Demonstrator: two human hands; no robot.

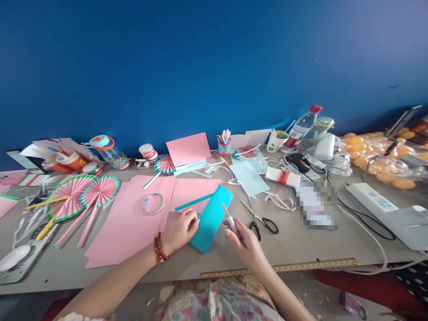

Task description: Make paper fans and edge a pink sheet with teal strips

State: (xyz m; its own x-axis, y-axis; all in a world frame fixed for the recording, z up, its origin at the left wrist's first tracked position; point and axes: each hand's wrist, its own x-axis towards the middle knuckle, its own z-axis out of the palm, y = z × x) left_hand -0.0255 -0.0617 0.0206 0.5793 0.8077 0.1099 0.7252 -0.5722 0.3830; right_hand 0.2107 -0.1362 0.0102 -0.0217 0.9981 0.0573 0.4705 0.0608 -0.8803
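Note:
A folded teal sheet of paper [216,211] lies slanted on the table in front of me. My left hand [182,228], with a red bead bracelet on the wrist, is closed at the sheet's left edge, thumb and curled fingers against it. In my right hand [245,243] is a craft knife [231,223] with a pale handle, its narrow blade pointing up and left beside the paper's right side. A thin teal strip [194,202] rests on pink paper [133,209] beyond my left hand. Black-handled scissors [259,217] lie partly spread to the right of the knife.
A roll of tape [153,203] sits on the pink sheets. Pleated paper fans [100,191] lie at the left. Behind are a light blue sheet [250,178], a pen cup [224,146] and a bottle [301,129]. A power strip [381,207] with cables stands at right.

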